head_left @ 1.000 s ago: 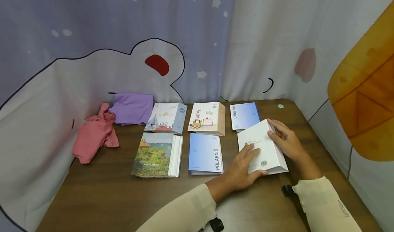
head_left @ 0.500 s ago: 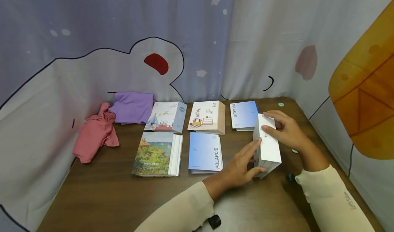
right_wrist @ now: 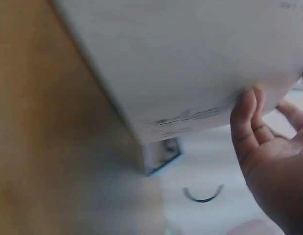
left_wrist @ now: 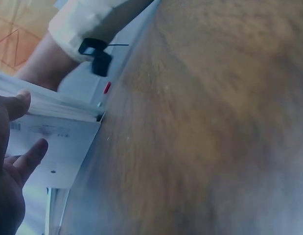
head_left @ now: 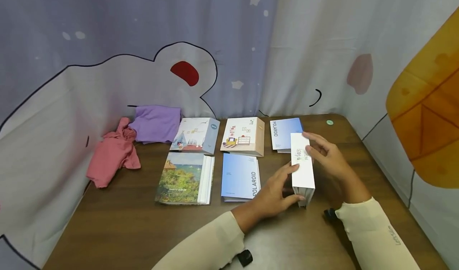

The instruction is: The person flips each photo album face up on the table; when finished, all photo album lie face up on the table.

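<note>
Backdrop: draped fabric curtain (head_left: 107, 43), lilac and white with a black cartoon outline and a red oval, closing off the table from 9 to 3 o'clock.

Table (head_left: 125, 230): dark brown wood grain, one rounded corner at 1 o'clock.

Thick white box-shaped photo album (head_left: 303, 167): plain white card cover, small grey printed text on the upturned narrow face, stacked page edges showing at the near end. It stands on edge at the table's 3 o'clock side, long axis running 12 to 6 o'clock, tilted slightly, far end overlapping a pale blue POLAROID album (head_left: 283, 132).

Left hand (head_left: 274, 192): grip set on the album, thumb at the near lower corner, fingers flat against its left face.

Right hand (head_left: 328, 154): grip on the album's right face, fingers curled over the top edge.

Crumpled pink cloth (head_left: 112, 152): at 10 o'clock.
</note>
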Available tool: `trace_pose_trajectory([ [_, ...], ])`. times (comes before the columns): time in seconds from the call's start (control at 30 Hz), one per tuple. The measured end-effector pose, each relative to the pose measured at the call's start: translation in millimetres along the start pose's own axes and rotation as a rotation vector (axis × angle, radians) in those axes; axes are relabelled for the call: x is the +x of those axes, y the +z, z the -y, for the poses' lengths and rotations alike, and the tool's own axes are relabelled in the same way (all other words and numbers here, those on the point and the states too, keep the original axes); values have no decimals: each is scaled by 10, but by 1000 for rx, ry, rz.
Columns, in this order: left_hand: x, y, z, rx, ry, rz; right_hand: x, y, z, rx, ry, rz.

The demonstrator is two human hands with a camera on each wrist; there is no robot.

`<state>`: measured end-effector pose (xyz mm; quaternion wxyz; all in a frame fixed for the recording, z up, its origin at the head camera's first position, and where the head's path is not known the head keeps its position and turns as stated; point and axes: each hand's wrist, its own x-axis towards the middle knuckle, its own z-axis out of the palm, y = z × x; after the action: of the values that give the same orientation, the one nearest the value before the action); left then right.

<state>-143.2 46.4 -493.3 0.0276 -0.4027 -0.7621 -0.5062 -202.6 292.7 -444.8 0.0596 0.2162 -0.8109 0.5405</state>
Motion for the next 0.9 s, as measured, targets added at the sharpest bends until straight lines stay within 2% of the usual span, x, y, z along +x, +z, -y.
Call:
trace_pose_trajectory([
  [0.13, -32, -77, -21, -84, -16, 4, -86, 16, -121, 151, 32, 76],
  [0.2, -50, -120, -33, -119, -31, 5, -103, 31, -157, 219, 13, 116],
  [0.27, -67, -162, -60, -105, -47, -1, -108, 54, -185, 250, -10, 150],
  [0.47, -107, -221, -100, -36, -109, -18, -113, 139, -231, 162, -20, 185],
  [0.57, -131, -237, -97, 18, -112, -9, -129, 169, -224, 108, -2, 172],
  [0.73, -169, -250, -91, 149, -76, -15, -146, 195, -199, 0, -2, 156],
  [0.9, -213, -219, -84, 193, -109, -27, -175, 206, -200, -68, 37, 163],
])
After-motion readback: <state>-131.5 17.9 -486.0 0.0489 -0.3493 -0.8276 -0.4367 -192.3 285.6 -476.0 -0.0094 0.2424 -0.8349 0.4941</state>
